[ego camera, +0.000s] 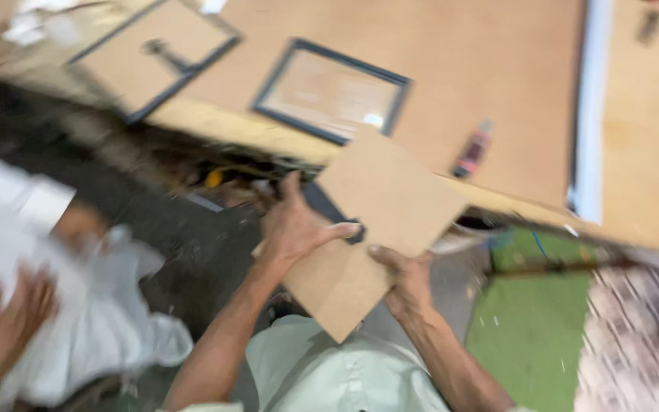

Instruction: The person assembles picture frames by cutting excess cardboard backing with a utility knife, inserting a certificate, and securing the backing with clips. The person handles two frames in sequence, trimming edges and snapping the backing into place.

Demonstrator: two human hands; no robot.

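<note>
Workbench (497,69) behind | board (375,229) between left hand (295,225), right hand (406,278)

The picture is blurred, and no sign or screen shows. The one package-like thing is a small dark bottle with a red band, perhaps a label (472,149), lying tilted on the light brown wooden desk (497,69), near its front edge and right of the dark-framed pictures. Its print cannot be made out.
</note>
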